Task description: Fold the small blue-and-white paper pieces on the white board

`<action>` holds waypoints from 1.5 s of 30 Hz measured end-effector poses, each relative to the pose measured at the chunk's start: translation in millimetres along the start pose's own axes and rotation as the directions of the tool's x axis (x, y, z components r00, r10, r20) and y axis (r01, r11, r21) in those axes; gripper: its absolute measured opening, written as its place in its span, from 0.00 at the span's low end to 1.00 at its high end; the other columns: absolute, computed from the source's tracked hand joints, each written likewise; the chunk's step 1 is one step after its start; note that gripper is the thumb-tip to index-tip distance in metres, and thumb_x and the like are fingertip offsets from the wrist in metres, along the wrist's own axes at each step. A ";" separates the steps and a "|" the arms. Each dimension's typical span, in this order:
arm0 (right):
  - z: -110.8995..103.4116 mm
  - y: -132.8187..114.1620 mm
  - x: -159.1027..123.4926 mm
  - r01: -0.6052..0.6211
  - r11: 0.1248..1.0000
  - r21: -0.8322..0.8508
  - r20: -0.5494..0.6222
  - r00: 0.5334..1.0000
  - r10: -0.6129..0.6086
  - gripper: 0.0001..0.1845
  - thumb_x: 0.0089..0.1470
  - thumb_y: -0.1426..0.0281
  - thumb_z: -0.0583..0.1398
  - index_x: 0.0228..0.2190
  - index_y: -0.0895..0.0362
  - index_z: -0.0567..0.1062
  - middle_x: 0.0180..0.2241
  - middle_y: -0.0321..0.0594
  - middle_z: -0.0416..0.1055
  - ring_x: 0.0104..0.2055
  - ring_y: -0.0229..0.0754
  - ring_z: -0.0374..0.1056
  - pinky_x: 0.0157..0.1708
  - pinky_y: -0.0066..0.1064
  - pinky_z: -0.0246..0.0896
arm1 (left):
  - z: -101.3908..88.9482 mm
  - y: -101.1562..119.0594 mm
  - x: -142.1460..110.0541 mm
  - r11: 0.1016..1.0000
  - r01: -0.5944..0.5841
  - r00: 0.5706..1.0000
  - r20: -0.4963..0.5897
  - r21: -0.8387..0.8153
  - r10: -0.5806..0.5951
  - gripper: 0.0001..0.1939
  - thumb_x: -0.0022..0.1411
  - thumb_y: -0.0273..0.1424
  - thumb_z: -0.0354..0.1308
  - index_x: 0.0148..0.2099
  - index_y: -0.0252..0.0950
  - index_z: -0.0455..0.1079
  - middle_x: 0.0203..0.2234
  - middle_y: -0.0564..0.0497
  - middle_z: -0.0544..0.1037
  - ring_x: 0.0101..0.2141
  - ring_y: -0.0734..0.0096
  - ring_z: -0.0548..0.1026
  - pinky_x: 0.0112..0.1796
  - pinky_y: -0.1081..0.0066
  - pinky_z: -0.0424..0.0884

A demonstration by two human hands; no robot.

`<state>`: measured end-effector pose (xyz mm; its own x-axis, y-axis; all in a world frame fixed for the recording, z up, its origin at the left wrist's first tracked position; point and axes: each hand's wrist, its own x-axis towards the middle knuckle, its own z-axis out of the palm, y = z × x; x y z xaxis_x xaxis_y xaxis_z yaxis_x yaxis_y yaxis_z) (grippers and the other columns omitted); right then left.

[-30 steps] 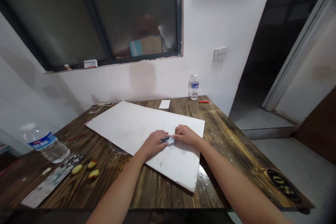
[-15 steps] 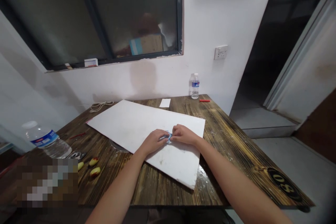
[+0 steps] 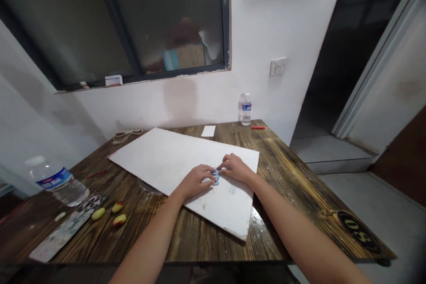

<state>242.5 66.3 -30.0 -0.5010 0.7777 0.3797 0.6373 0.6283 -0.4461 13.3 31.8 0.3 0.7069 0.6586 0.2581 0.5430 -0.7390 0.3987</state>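
Note:
A small blue-and-white patterned piece, which looks like folded paper, lies on a large white board. My left hand holds its left side, with the thumb near its lower edge and the fingers along the top. At its upper right corner, my right hand grips it between thumb and forefinger. Both hands rest low over the board, and their fingers hide part of the piece.
The board lies askew on a dark wooden table, over a partly hidden round clear object. To the left are a large water bottle, a patterned strip and several small fruits. A small bottle and a red stick stand farther back.
The piece was bent up between my fingers and now lies flatter on the board. My right hand's fingers have opened a little and shifted to its upper right corner.

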 end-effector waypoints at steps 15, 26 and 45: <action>-7.1 -18.1 1.0 0.208 0.969 0.137 0.195 0.953 -0.232 0.12 0.53 0.57 0.62 0.27 0.51 0.82 0.39 0.40 0.72 0.42 0.44 0.60 0.45 0.35 0.54 | -1.2 -22.2 -7.6 0.936 0.298 0.947 -0.178 0.187 -0.266 0.13 0.63 0.38 0.53 0.43 0.42 0.77 0.48 0.48 0.76 0.51 0.59 0.70 0.52 0.59 0.64; 5.8 -18.9 5.5 0.111 0.965 0.239 -0.027 0.994 -0.107 0.15 0.61 0.65 0.54 0.32 0.55 0.80 0.36 0.40 0.77 0.41 0.41 0.68 0.45 0.33 0.60 | 6.5 -17.1 -4.7 0.992 0.101 0.993 0.056 0.081 -0.106 0.23 0.57 0.44 0.60 0.53 0.42 0.70 0.58 0.46 0.67 0.61 0.54 0.60 0.59 0.56 0.55; -3.5 -15.8 0.7 0.052 0.888 0.457 0.116 0.986 -0.118 0.14 0.54 0.59 0.60 0.30 0.55 0.82 0.34 0.40 0.79 0.40 0.43 0.72 0.41 0.31 0.64 | -2.3 -30.6 -8.0 0.855 0.488 0.844 -0.343 0.174 -0.412 0.09 0.58 0.31 0.57 0.42 0.39 0.75 0.39 0.48 0.79 0.43 0.58 0.73 0.44 0.62 0.68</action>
<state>234.1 56.9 -19.9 -0.6374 0.6950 0.3328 0.2725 0.6073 -0.7463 -9.9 49.4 -12.0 0.2171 0.9090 0.3557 0.8883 -0.3351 0.3142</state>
